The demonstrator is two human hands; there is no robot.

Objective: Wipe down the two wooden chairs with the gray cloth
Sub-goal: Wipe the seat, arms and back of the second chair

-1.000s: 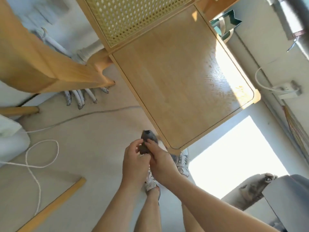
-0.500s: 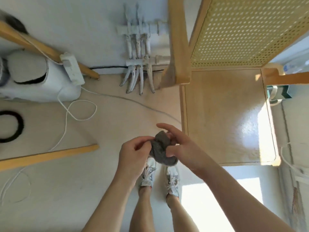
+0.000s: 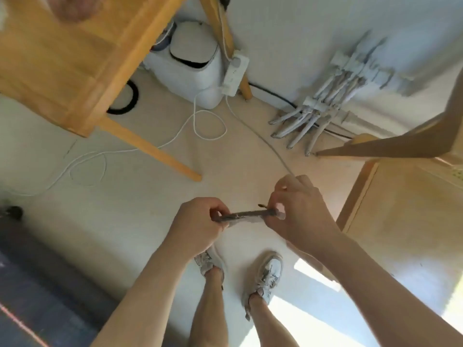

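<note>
Left hand (image 3: 198, 225), right hand (image 3: 302, 217) pinch seemingly taut cloth (image 3: 244, 215)

1. We had a pale floor (image 3: 112, 221) with a white cable (image 3: 210, 139) looped across it.
2. White wall (image 3: 288, 33) had painted pipes (image 3: 323, 96) running down into the floor.
3. Sun patch (image 3: 300, 326) lay bottom right.

Power strip (image 3: 235, 73); looped white cable (image 3: 194, 108); wall pipes (image 3: 300, 121)
</note>
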